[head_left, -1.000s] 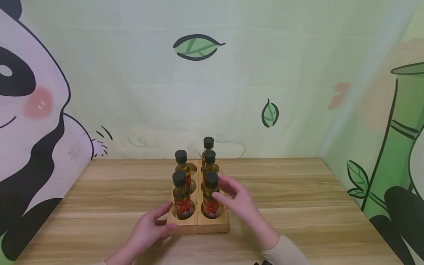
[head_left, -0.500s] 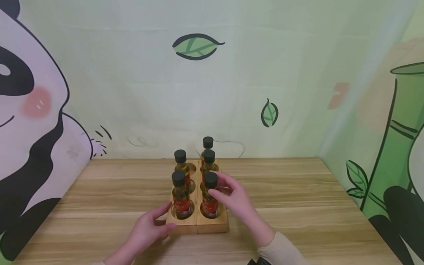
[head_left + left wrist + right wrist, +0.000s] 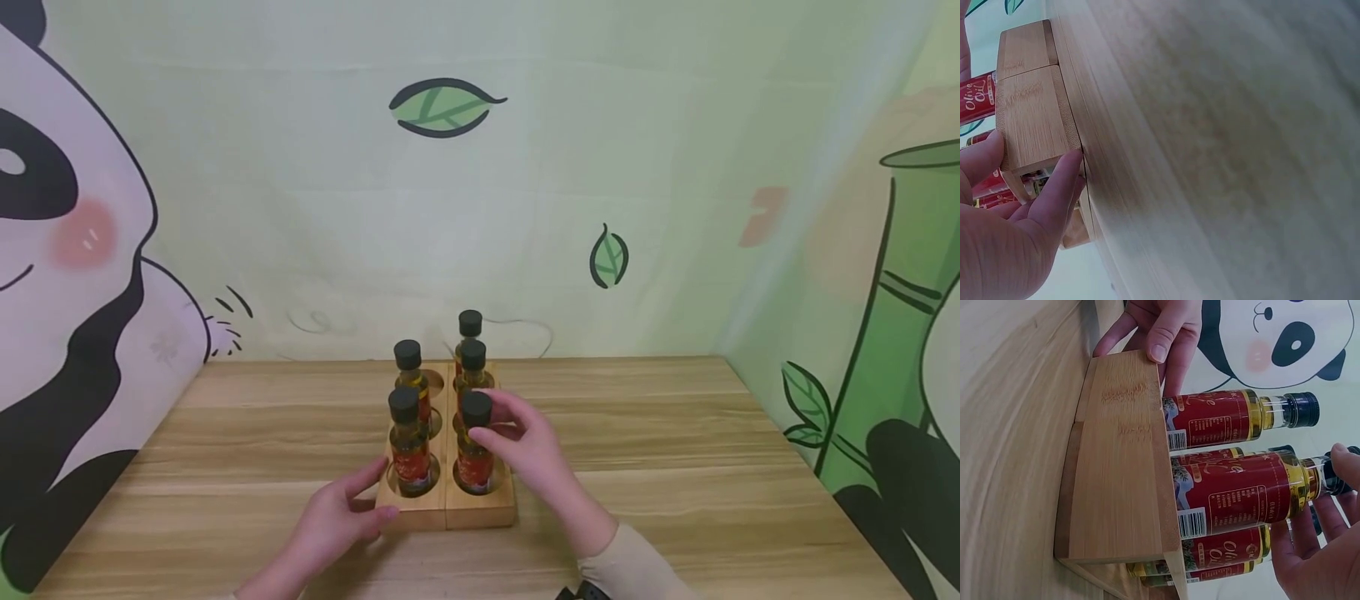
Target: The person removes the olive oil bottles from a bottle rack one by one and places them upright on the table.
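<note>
A wooden bottle rack (image 3: 446, 518) made of two joined blocks stands on the table, with several small olive oil bottles upright in its round holes. They have black caps and red labels. My left hand (image 3: 330, 515) grips the rack's near left corner, thumb at the front and fingers along the side. At the near right hole, my right hand (image 3: 538, 450) holds the front right olive oil bottle (image 3: 1235, 494) by its neck, just below the cap, between thumb and fingers. Beside it stands the front left bottle (image 3: 412, 465). No bottle shows in the back left hole (image 3: 435, 383).
Wood-grain table (image 3: 660, 467) surrounds the rack on both sides. Behind it hangs a pale green cloth (image 3: 337, 208) printed with leaves, bamboo and pandas. A thin cord-like line curves at the backdrop's foot behind the rack.
My right hand has shifted slightly left, its thumb coming in closer against the front right bottle's neck. The left hand and rack have kept their places.
</note>
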A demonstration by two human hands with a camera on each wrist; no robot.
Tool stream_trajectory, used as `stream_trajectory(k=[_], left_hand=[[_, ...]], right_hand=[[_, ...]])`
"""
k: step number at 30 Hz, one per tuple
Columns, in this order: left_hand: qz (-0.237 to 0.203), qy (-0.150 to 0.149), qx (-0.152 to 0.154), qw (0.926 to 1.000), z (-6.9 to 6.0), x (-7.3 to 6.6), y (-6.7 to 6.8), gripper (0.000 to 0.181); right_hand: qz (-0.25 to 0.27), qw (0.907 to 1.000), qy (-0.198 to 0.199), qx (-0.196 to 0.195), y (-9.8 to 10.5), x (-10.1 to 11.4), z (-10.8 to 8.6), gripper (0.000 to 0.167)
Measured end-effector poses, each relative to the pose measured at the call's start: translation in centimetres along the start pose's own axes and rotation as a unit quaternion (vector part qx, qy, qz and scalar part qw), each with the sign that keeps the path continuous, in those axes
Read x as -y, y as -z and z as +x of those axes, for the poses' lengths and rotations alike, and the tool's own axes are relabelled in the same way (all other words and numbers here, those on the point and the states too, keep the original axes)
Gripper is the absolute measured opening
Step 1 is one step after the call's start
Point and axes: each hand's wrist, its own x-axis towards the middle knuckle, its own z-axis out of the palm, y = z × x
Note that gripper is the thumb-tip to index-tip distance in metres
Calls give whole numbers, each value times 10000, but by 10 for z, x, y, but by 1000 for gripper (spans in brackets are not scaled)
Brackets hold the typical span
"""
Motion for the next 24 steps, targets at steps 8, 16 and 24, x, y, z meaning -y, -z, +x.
stream_trajectory(k=[8,16,24], left_hand=[[-28,-72,60,10000,2,2,0,77],[-13,-134,51,9999,2,5,1,76],[-25,-147,57,9999,2,5,0,74]], right_hand=[[154,9996,66,-225,1,5,-3,43],[284,9983,155,-476,9,24,-5,46],[336,9970,247,-658,24,38,-6,45]])
